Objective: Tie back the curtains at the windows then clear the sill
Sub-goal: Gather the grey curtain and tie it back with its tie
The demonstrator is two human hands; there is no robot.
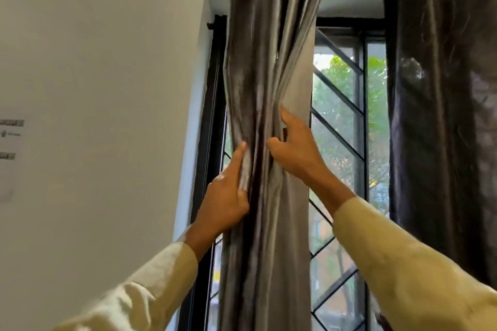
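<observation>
Curtain (269, 62) cloth, grey and shiny, hangs bunched in a column between the hands. The left hand (228, 196) grips its left edge, forefinger straight up along the folds. The right hand (298, 154), slightly higher, pinches folds on the other side. Right of it stand window bars (339, 113) and a darker curtain (435, 115).

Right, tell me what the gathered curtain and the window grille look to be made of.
Gathered curtain: woven fabric, probably a satin-type synthetic or silk blend; silver-grey sheen with bright streaks along soft folds. Window grille: likely dark-painted metal, going by thin, straight, rigid bars; the finish looks matte, though backlight leaves that open.
</observation>
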